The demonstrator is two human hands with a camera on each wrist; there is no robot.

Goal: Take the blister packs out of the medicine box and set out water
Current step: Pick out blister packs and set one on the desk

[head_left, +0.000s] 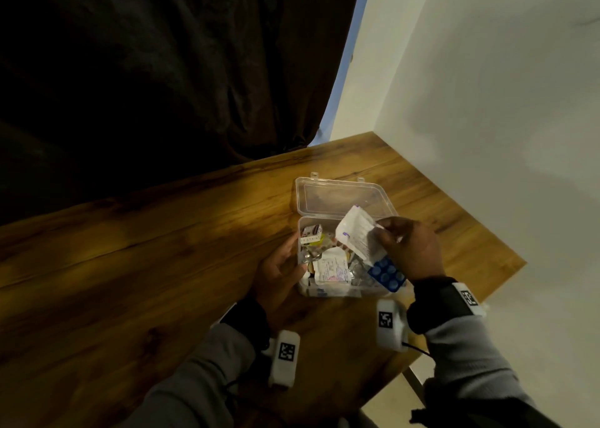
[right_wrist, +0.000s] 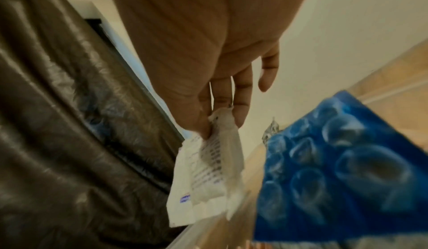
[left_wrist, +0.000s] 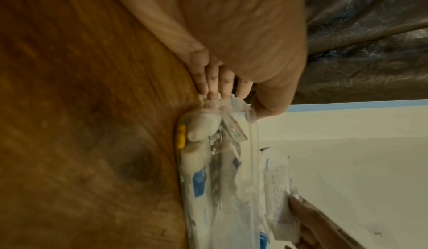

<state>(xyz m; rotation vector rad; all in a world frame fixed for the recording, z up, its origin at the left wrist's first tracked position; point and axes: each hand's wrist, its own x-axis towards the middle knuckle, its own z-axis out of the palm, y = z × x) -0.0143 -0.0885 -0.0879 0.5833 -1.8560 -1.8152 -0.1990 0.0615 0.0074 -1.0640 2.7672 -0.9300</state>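
Note:
A clear plastic medicine box (head_left: 337, 293) stands on the wooden table (head_left: 162, 265) with its lid (head_left: 337, 197) laid open behind it. Inside lie several packs and papers, with a blue blister pack (head_left: 386, 273) leaning at the right front corner. My left hand (head_left: 292, 259) grips the box's left wall, and its fingers (left_wrist: 217, 84) press the box (left_wrist: 208, 179). Just above the box, my right hand (head_left: 380, 229) pinches a white printed sachet (head_left: 355, 233) by its corner. The right wrist view shows that sachet (right_wrist: 208, 170) hanging from my fingers (right_wrist: 238, 110), beside the blue blister pack (right_wrist: 336, 170).
A dark curtain (head_left: 162, 70) hangs behind the table on the left. A white wall (head_left: 487, 103) runs along the right side. The table's right edge (head_left: 506, 275) lies close to the box. Bare wood stretches to the left of the box.

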